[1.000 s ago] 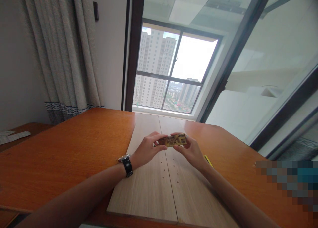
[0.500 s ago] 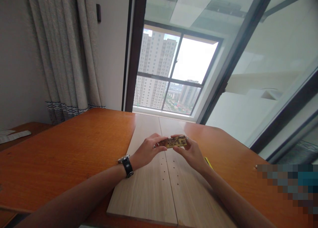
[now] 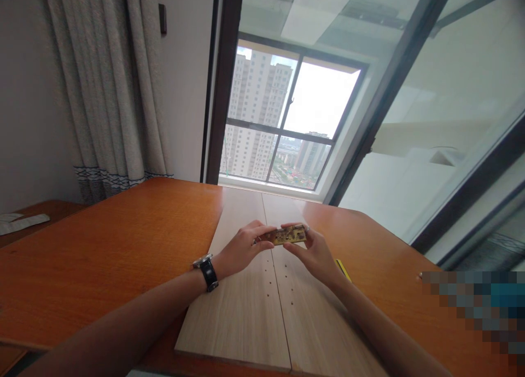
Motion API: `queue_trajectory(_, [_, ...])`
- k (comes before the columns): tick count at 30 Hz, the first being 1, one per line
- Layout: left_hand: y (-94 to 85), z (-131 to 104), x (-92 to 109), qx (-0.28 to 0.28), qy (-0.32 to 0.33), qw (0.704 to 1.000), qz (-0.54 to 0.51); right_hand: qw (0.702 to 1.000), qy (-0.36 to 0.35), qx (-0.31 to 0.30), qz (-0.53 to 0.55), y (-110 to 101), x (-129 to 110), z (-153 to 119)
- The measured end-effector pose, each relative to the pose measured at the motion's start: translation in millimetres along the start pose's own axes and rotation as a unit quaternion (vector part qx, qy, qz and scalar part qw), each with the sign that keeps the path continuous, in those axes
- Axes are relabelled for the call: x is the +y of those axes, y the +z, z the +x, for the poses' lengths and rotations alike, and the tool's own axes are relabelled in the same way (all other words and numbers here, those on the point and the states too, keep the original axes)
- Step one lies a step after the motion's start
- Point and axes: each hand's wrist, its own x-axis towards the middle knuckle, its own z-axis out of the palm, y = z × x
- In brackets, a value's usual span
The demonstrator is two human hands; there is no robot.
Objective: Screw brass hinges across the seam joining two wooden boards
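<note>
Brass-coloured piece (image 3: 289,235): small, flat, with openings in its face, up between my two hands over the pale boards, near the seam where they meet. It is tilted a little, right end slightly higher. Fine detail too small to tell.

My left hand (image 3: 240,251) grips its left end, thumb below, other fingers along the top. My right hand (image 3: 318,254) grips the right end the same way, thumb under, fingertips over the upper edge. Fingers closed on it on both sides.

Under my hands: left board (image 3: 229,322) and right board (image 3: 324,322), pale wood grain, side by side lengthwise, thin dark seam between. Small dark holes (image 3: 269,283) dot the left board near the seam; matching dark holes (image 3: 286,276) on the right board.

Watch (image 3: 207,270) with black strap on my left wrist. Yellow-edged item (image 3: 343,270) just beside my right forearm, partly hidden by it.

Boards lie on the orange-brown desk (image 3: 123,256), which shows on both sides of them. Pale strips (image 3: 24,224) at far left, on a separate brown surface. Pixelated patch (image 3: 484,306) at lower right, content can't be told.

Behind the desk: grey curtain (image 3: 102,92) at left, window (image 3: 287,114) in the middle with tall buildings outside, dark-framed glass to the right.
</note>
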Motion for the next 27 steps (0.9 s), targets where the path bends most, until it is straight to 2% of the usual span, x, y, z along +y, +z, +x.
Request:
queue_trajectory(6, [-1.3, -0.7, 0.3, 0.015, 0.001, 1.0, -0.011, 1.0, -0.01, 0.006, -0.012, 1.2, -1.4, -1.2])
queue_trajectory(10, [-5.5, 0.1, -1.8, 0.038, -0.017, 0.999, -0.013, 0.999, -0.022, -0.018, -0.042, 3.8, -0.2, -2.8])
queue_trajectory(14, [-8.7, 0.7, -3.9, 0.04, 0.002, 0.999, 0.001, 0.999, -0.024, -0.031, -0.029, 5.6, 1.8, -2.2])
queue_trajectory(20, [-8.3, 0.2, -3.3, 0.083, 0.022, 0.996, 0.028, 0.999, -0.025, -0.002, -0.036, 3.6, 0.6, 2.4])
queue_trajectory(22, [-6.8, -0.5, -3.0, 0.08, 0.038, 0.995, 0.035, 0.998, -0.046, -0.003, -0.049, 2.7, 0.9, 2.7])
queue_trajectory(27, [-2.8, -2.1, -4.3, 0.037, 0.125, 0.99, 0.05, 0.99, -0.121, -0.047, -0.058, 1.3, 3.2, 0.5])
